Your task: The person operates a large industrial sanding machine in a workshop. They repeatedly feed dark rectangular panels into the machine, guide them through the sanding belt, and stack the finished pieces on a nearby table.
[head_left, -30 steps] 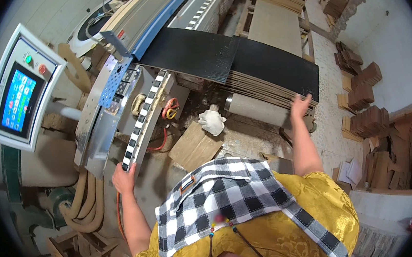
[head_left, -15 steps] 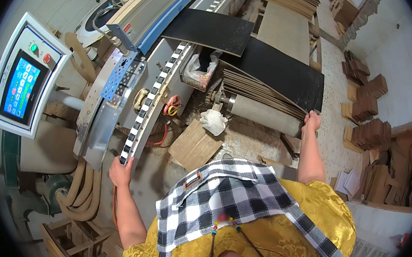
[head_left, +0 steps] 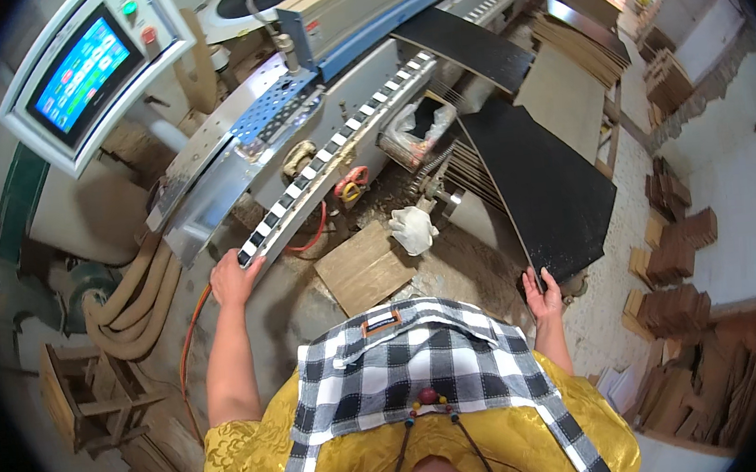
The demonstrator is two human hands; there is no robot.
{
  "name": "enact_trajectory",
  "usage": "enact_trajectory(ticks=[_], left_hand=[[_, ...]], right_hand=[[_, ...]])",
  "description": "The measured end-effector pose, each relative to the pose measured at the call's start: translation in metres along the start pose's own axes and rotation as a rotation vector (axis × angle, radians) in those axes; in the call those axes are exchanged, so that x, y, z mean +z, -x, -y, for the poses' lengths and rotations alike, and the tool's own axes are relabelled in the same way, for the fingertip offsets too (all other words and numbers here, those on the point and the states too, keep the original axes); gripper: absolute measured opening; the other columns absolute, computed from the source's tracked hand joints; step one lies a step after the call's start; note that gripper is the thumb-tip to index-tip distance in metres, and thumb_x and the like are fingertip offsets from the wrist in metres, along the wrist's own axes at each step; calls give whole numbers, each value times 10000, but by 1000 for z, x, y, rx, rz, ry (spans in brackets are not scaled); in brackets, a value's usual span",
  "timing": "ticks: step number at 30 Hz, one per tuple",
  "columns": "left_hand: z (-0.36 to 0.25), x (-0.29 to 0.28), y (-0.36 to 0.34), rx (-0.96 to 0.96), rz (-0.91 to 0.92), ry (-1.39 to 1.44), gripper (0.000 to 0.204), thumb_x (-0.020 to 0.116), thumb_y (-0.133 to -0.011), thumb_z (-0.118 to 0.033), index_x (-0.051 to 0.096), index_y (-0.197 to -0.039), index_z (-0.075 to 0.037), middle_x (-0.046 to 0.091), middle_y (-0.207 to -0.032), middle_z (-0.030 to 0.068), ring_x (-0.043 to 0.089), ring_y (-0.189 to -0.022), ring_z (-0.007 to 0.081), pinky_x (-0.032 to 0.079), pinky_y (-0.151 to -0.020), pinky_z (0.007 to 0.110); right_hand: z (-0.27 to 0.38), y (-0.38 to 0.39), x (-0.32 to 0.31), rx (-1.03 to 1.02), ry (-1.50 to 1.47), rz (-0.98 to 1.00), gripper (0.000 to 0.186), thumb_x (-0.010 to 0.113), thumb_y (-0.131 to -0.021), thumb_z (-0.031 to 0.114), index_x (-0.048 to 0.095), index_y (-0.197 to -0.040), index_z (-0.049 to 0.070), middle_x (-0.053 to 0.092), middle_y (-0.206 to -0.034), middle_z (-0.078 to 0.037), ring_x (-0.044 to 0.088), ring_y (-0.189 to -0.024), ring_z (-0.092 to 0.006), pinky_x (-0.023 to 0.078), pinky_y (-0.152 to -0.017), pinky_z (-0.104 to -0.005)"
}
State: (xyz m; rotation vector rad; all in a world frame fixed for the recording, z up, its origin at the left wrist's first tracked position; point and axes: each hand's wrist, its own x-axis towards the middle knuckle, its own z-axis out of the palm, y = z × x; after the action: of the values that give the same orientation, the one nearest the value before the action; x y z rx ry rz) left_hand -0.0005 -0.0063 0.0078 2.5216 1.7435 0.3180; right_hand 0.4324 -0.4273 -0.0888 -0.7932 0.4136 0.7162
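My left hand (head_left: 233, 277) is closed round the near end of a narrow conveyor rail (head_left: 335, 154) with black and white blocks along its top. My right hand (head_left: 542, 295) has its fingers at the near corner of a flat black board (head_left: 540, 186) and holds it there. That board lies slantwise over a stack of thin boards (head_left: 472, 179), hiding most of them. Beyond it, another black board (head_left: 467, 46) lies with its left edge by the machine's blue guide.
The long machine (head_left: 368, 23) runs away at upper left, with a control panel (head_left: 85, 73) beside it. A plastic-lined bin (head_left: 417, 134), a white glove (head_left: 412, 229) and a wooden board (head_left: 365, 268) sit below the rail. Several brown board stacks (head_left: 689, 243) line the right wall.
My right hand has drawn the upper black board toward me and turned it, uncovering less of the stack and roller. My left hand stays on the rail end. The view has shifted.
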Motion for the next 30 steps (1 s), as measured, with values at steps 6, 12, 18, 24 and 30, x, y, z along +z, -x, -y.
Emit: enact_trajectory(ticks=[6,12,18,24,30], left_hand=[[7,1,0,-6,30,-4,506,604,-667,-525,556,-858,-59,605,-833,129,565,-828,278,406,-738,383],[14,8,-1,-10,13,16,502,608,-669,-521,544,-836,-52,601,-839,135,563,-842,276,399,-783,394],[17,12,-3,13,2,45,485,611,-674,-509,534,-803,-48,596,-824,128,559,-837,270,400,-781,391],[18,11,-3,16,19,33,486,603,-674,-520,525,-795,-56,597,-824,116,564,-822,261,405,-752,376],[22,16,-3,48,-23,35,505,588,-675,-541,519,-785,-53,594,-814,121,566,-806,266,412,-733,373]], right_hand=[[-10,41,34,-31,43,111,241,555,-762,22,521,-982,-72,569,-996,-183,548,-972,-302,464,-863,-392],[-24,73,39,4,231,194,239,568,-731,25,534,-936,-93,583,-955,-200,577,-906,-302,477,-833,-393],[-68,89,90,115,330,378,346,566,-707,-5,514,-1049,-26,588,-983,-135,589,-874,-283,478,-824,-392],[-119,95,132,304,454,413,308,576,-729,-1,517,-1030,-32,592,-953,-130,589,-862,-257,476,-830,-393],[-146,124,154,547,521,372,304,566,-766,50,492,-1050,-27,602,-928,-136,603,-805,-196,518,-724,-300]])
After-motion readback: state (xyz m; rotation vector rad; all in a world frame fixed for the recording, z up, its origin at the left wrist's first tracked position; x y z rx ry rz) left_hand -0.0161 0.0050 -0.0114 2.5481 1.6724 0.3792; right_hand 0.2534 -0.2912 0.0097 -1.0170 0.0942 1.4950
